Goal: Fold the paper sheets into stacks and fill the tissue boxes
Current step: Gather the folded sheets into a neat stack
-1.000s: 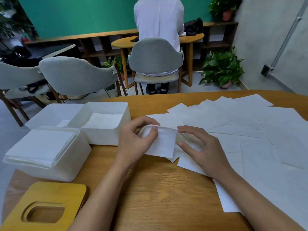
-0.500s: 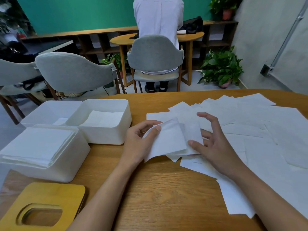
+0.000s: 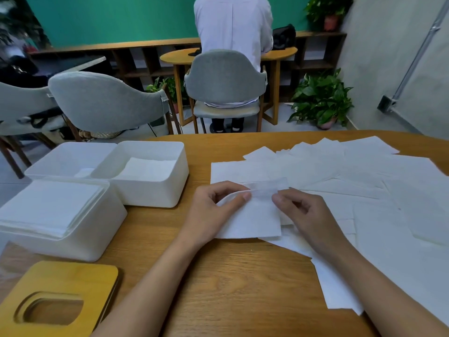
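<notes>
A folded white paper sheet (image 3: pixel 255 217) lies at the table's middle, its top edge lifted. My left hand (image 3: pixel 213 210) pinches that edge on the left, and my right hand (image 3: pixel 303 212) pinches it on the right. Several loose white sheets (image 3: pixel 364 181) cover the table's right half. Three white tissue boxes stand at the left: the near box (image 3: pixel 73 242) is filled with a stack of folded sheets, the middle box (image 3: pixel 155 190) holds a low stack, and the far box (image 3: pixel 60 159) holds a little paper.
A yellow wooden lid (image 3: pixel 56 300) with an oval slot lies at the near left corner. Bare wood (image 3: pixel 230 288) shows between my forearms. Grey chairs (image 3: pixel 107 103) and a seated person (image 3: pixel 233 32) at another table are beyond the far edge.
My right hand came off the loose sheets and took the folded sheet's top edge. My left hand shifted its pinch, and the sheet now lies flatter on the table.
</notes>
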Motion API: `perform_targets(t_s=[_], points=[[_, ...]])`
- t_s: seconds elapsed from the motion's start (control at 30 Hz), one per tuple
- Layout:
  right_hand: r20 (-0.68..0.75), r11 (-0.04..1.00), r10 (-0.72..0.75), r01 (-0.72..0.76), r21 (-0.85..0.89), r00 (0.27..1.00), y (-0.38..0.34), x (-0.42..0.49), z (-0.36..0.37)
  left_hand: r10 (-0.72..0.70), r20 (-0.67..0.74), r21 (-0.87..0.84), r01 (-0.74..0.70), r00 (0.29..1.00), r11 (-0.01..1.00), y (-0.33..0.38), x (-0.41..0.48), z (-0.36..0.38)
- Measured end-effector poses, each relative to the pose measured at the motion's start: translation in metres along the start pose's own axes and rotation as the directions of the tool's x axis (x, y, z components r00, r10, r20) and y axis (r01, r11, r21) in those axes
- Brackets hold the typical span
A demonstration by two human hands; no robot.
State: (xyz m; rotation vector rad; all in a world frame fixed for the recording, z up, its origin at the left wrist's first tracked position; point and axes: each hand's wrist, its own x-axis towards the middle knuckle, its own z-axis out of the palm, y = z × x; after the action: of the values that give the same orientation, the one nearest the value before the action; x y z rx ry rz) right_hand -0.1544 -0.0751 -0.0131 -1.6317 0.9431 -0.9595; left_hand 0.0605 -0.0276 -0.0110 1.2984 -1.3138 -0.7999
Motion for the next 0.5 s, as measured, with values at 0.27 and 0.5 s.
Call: perform_targets(t_s=[0.27,0.5], points=[[-0.084,0.997,-0.002,0.008,0.077,0.996,0.003,-0.003,0.006,0.083,-0.127,0.079,-0.074,0.988,0.994,-0.006,-0.006,0.012],[-0.103,0.981,0.069,-0.049,0.188,0.992,0.0,0.0,-0.003,-0.043,-0.123,-0.167,0.022,0.991,0.986,-0.001,-0.004,0.009]])
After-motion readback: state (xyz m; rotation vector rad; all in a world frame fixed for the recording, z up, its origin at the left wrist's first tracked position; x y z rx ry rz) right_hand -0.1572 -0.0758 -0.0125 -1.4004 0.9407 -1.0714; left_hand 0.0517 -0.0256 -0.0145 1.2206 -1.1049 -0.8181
